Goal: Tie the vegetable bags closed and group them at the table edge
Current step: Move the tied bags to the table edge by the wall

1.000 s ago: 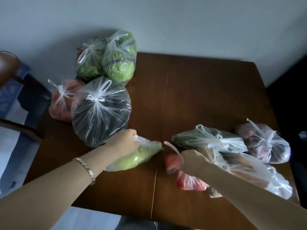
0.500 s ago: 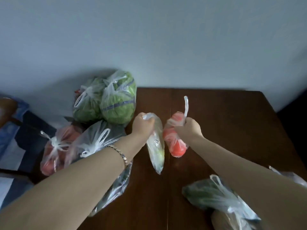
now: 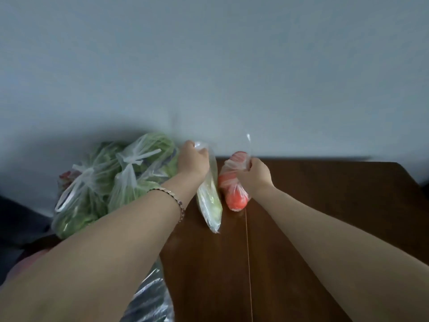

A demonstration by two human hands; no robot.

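Note:
My left hand (image 3: 193,160) grips the top of a slim clear bag of pale green vegetable (image 3: 210,203), which hangs down over the brown table (image 3: 325,194). Just to its right my right hand (image 3: 256,174) holds a small clear bag of red tomatoes (image 3: 233,194) by its neck, close to the table's far edge. Both bags hang side by side, almost touching. Left of my left hand lie two tied bags of green leafy vegetables (image 3: 104,182), knotted at the top.
A grey wall rises right behind the table's far edge. Part of a large clear bag with dark contents (image 3: 151,300) shows under my left forearm. A reddish bag (image 3: 66,176) peeks out behind the green bags. The table's right corner (image 3: 404,168) is in view.
Both hands lifted their bags off the near table and carried them forward to the far edge beside the green bags. The view tilted up; the near bags dropped out of sight.

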